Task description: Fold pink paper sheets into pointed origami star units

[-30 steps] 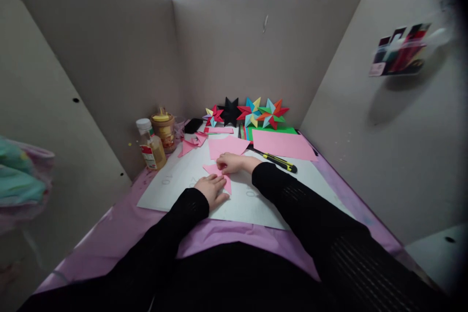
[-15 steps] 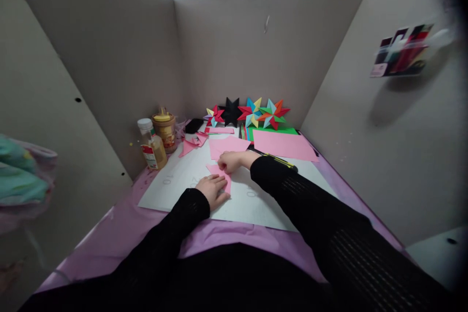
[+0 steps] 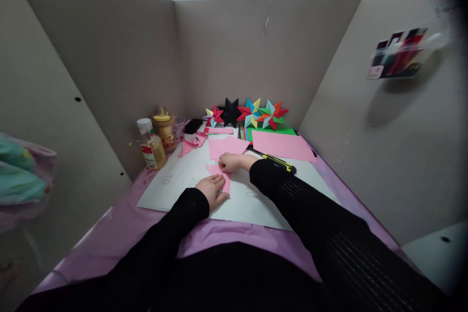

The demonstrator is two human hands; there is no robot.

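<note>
A small piece of pink paper (image 3: 226,183) lies folded on the white sheet (image 3: 175,190), partly covered by both hands. My left hand (image 3: 212,190) rests flat on its lower left part, fingers stretched out and open. At its upper edge, my right hand (image 3: 230,161) is closed, the curled fingers pressed against the paper; the fingertips are hidden from me. Just behind lies a larger pink sheet (image 3: 226,146). A yellow and black box cutter (image 3: 280,162) lies to the right, partly behind my right sleeve.
Folded pink pieces (image 3: 192,145) lie back left, near a glue bottle (image 3: 153,148), a brown jar (image 3: 164,131) and a black phone (image 3: 193,126). Several paper stars, one black (image 3: 231,112), lean on the back panel. A pink sheet (image 3: 283,145) lies right. Panels enclose three sides.
The view has shifted slightly, showing more of the box cutter beside my right sleeve. Both hands stay at nearly the same places on the pink paper.
</note>
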